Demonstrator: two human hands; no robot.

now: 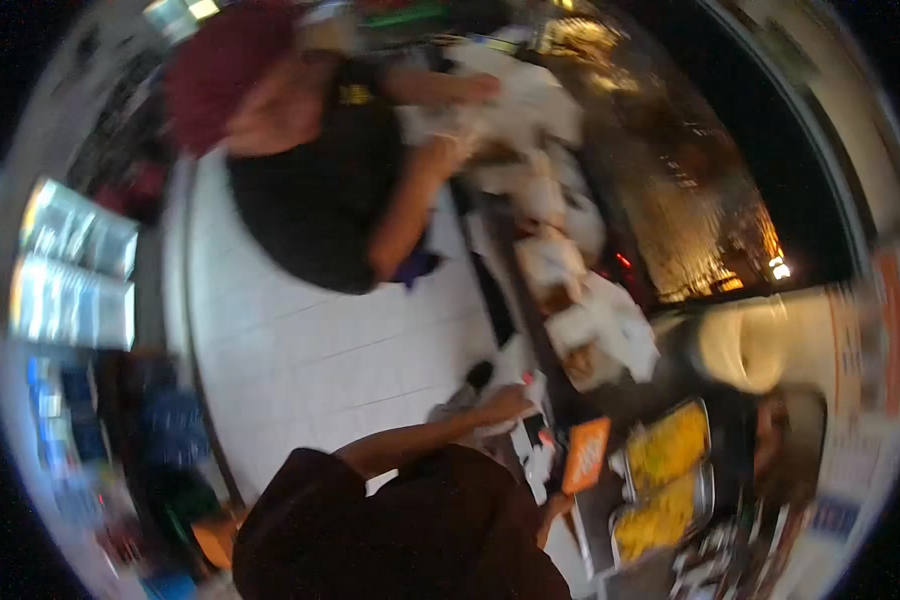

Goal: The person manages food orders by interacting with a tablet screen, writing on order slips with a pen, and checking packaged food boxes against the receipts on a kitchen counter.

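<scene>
The picture is badly blurred. My left hand [505, 405] reaches from my dark sleeve to the counter edge and lies on small white and dark things [532, 435]; its grip cannot be made out. Lower down, my right hand [556, 506] shows just past my dark shirt, its fingers at the bottom edge of a tilted orange card [585, 455] that it seems to pinch. Right of the card sit two metal trays of yellow food [668, 447].
Another person in a red cap and black shirt [315, 190] stands at the top, both hands in white wrapping paper [530, 105]. More white paper bundles [610, 330] line the dark counter. A pale round tub [740, 345] is at right, white floor tiles [310, 350] at left.
</scene>
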